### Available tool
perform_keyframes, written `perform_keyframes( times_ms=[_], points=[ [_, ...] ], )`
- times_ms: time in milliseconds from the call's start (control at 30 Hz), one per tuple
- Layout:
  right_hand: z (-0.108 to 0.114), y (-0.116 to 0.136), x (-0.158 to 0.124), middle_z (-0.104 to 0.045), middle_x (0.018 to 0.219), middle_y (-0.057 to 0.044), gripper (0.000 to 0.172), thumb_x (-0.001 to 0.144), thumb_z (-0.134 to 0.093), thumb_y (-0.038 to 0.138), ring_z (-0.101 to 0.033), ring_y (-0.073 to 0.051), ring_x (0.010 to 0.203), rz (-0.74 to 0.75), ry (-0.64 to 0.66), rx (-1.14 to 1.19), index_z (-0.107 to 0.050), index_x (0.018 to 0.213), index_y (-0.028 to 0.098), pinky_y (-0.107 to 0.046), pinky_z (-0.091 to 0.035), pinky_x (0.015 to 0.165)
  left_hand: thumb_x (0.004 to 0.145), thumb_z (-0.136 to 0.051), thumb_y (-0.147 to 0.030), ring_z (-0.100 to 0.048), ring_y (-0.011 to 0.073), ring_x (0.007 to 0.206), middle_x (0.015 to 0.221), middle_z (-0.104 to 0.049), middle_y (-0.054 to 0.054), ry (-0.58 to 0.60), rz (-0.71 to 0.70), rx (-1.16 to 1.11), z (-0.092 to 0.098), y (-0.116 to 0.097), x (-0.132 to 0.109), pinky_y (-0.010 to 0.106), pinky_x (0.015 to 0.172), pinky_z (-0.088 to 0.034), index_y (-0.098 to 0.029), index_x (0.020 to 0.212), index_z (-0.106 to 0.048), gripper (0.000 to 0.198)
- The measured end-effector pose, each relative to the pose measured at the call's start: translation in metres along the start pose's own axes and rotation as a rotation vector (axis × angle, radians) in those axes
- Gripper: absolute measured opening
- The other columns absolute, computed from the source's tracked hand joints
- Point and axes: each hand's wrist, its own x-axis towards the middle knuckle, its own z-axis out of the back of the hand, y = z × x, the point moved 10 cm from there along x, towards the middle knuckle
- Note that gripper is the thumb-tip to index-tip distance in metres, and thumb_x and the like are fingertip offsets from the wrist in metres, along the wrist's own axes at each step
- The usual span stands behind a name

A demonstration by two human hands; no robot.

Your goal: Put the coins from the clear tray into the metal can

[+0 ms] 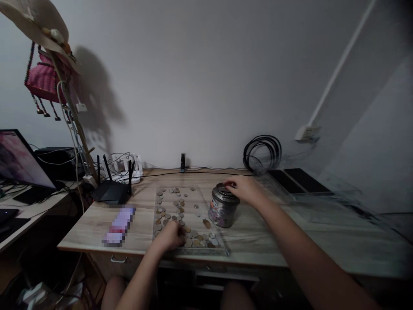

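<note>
Many silver and brassy coins (pixel 195 234) lie scattered in a shallow clear plastic tray (pixel 222 246) on the desk. My left hand (pixel 172 236) is low over the tray's near side, its fingers curled down among the coins; whatever they hold is hidden. Right of the tray stands an upright round tin (pixel 222 213) with a colourful printed side and a metal lid. My right hand (pixel 241 188) is at the top of this tin, fingers bent together against the lid. Anything between those fingertips is too small to make out.
A phone (pixel 119 226) and a black router (pixel 111 191) are on the left. At the back stand a small dark bottle (pixel 183 162) and a coil of black cable (pixel 262 153). Dark flat panels (pixel 298 181) in clear plastic lie right. A monitor (pixel 24 161) is far left.
</note>
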Motion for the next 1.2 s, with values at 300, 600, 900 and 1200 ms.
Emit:
perform_keyframes(
  times_ms=[300, 600, 900, 1200],
  points=[
    [-0.108, 0.124, -0.077, -0.066, 0.081, -0.003, 0.019, 0.066, -0.057, 0.023, -0.057, -0.017, 0.075, 0.286, 0.426, 0.110, -0.065, 0.083, 0.021, -0.023, -0.037, 0.061, 0.059, -0.048, -0.010, -0.050, 0.0108, 0.061, 0.064, -0.059, 0.000, -0.048, -0.059, 0.017, 0.010, -0.010, -0.006, 0.019, 0.054, -0.033, -0.015, 0.072, -0.060, 0.017],
    [-0.177, 0.100, -0.085, -0.062, 0.069, -0.001, 0.018, 0.057, -0.059, 0.015, -0.053, -0.013, 0.062, 0.126, 0.561, 0.270, -0.062, 0.074, 0.016, -0.020, -0.031, 0.052, 0.070, -0.049, -0.016, -0.055, 0.0110, 0.062, 0.066, -0.064, 0.002, -0.383, -0.129, -0.213, 0.063, -0.067, 0.014, 0.020, 0.060, -0.041, -0.014, 0.072, -0.064, 0.015],
    [-0.121, 0.096, -0.095, -0.064, 0.073, -0.002, 0.016, 0.068, -0.050, 0.011, -0.055, -0.013, 0.068, 0.109, 0.254, 0.483, -0.063, 0.075, 0.017, -0.021, -0.037, 0.062, 0.071, -0.050, -0.022, -0.059, 0.0165, 0.082, 0.086, -0.068, 0.006, -0.174, -0.382, 0.450, 0.068, -0.219, 0.116, 0.024, 0.072, -0.044, -0.022, 0.088, -0.068, 0.025],
    [-0.007, 0.019, -0.099, -0.063, 0.070, -0.004, 0.018, 0.074, -0.049, 0.024, -0.055, -0.014, 0.062, 0.027, -0.120, 0.584, -0.065, 0.077, 0.018, -0.023, -0.039, 0.054, 0.071, -0.051, -0.025, -0.060, 0.0172, 0.080, 0.087, -0.068, 0.007, -0.082, -0.400, 0.472, 0.048, -0.211, 0.130, 0.025, 0.071, -0.044, -0.022, 0.089, -0.068, 0.026]
  ],
)
